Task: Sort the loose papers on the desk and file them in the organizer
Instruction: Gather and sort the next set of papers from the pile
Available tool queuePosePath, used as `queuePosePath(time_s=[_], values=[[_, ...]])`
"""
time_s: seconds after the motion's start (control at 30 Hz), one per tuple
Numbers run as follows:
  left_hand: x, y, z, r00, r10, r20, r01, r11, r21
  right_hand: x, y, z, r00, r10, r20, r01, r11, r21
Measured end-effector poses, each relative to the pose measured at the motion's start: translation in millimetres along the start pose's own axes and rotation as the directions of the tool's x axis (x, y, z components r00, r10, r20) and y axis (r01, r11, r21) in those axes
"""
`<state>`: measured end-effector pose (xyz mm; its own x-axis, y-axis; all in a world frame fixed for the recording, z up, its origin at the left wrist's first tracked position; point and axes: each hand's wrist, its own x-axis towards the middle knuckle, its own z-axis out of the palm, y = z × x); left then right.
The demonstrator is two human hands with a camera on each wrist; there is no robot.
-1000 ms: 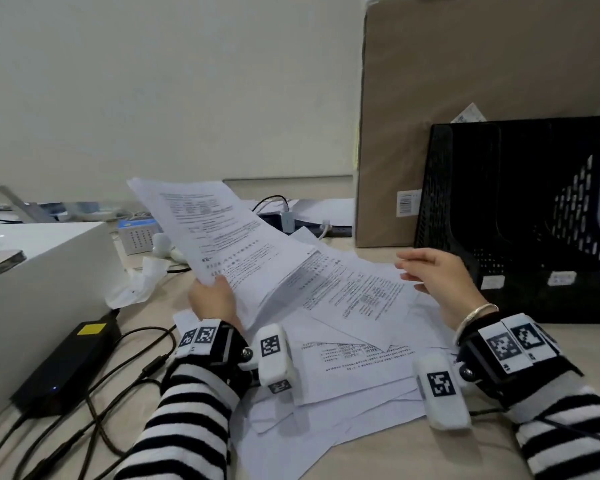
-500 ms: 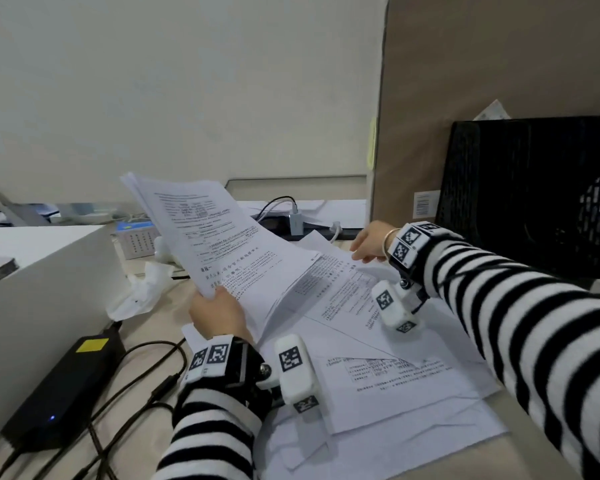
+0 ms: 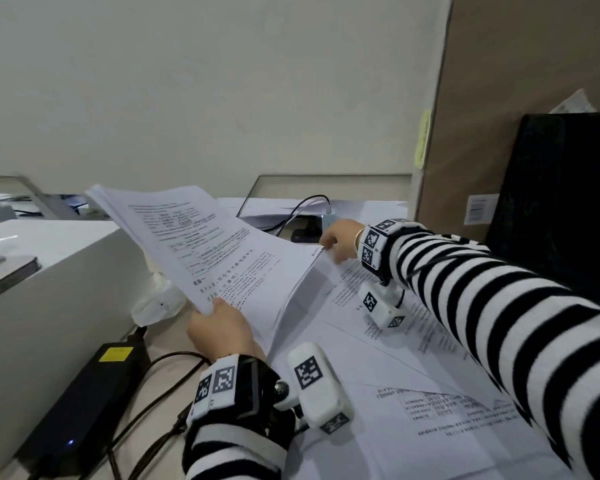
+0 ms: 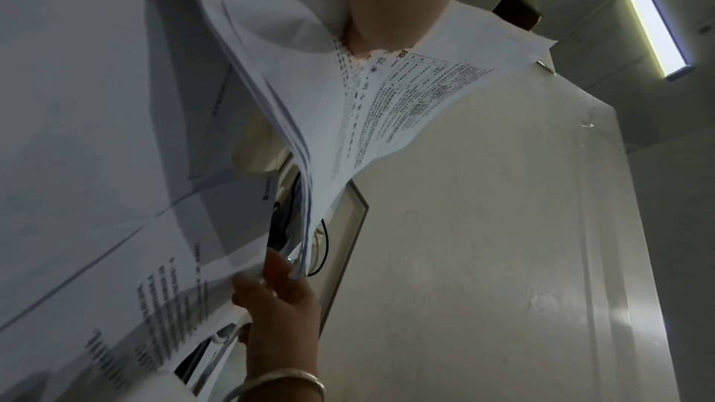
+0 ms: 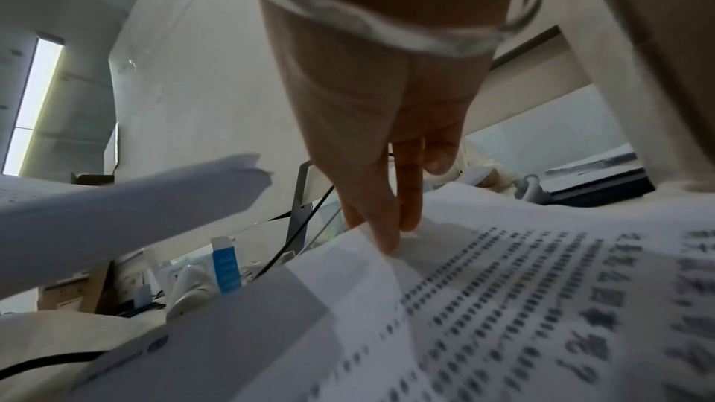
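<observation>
My left hand (image 3: 219,329) grips a stack of printed sheets (image 3: 215,244) by its near edge and holds it tilted up above the desk. The left wrist view shows the same stack (image 4: 387,97) under my thumb. Several loose papers (image 3: 413,375) lie overlapping on the desk to the right of the stack. My right hand (image 3: 336,237) reaches across them to their far edge. Its straight fingers (image 5: 387,225) touch the far corner of a printed sheet (image 5: 503,301), which curls up slightly there. The black mesh organizer (image 3: 551,202) stands at the right, partly behind my right arm.
A tall cardboard box (image 3: 516,81) stands behind the organizer. A white box (image 3: 49,271) sits at the left, with a black power adapter (image 3: 84,403) and cables in front of it. A crumpled tissue (image 3: 156,303) lies behind the stack.
My right hand has moved from beside the organizer, leftwards and away, to the far edge of the loose sheets. My left hand has kept the stack raised.
</observation>
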<state>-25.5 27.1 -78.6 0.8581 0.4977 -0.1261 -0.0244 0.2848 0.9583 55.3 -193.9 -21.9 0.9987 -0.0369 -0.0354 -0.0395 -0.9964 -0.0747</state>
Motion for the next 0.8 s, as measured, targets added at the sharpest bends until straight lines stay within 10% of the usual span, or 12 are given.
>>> queuePosePath(time_s=[0.2,0.43,0.5,0.6,0.7,0.8], values=[[0,3,2,0.999,-0.027,0.025,0.03,0.991,-0.133,-11,12,-24,0.963,0.12,-0.241,-0.142,0.987,-0.078],[5,3,4,1.0,-0.027,-0.011,0.025,0.984,-0.178,-86,84,-96,0.587,0.572,-0.573,-0.325,0.815,0.48],[3,2,4,1.0,-0.022,0.006,0.022,0.986,-0.164,-117,95,-98,0.548,0.695,-0.465,-0.237,0.662,0.711],[-7,3,4,0.999,0.002,0.049,0.004,0.993,-0.119,-166,88,-74,0.632,0.741,-0.227,0.085,0.225,0.971],[-16,3,6,0.991,0.012,0.13,-0.001,0.997,-0.083,-205,64,-33,0.709,0.701,-0.078,0.295,-0.194,0.936],[-23,1,9,0.955,-0.025,0.294,0.031,0.999,-0.016,-223,44,0,0.738,0.675,0.008,0.372,-0.416,0.83]])
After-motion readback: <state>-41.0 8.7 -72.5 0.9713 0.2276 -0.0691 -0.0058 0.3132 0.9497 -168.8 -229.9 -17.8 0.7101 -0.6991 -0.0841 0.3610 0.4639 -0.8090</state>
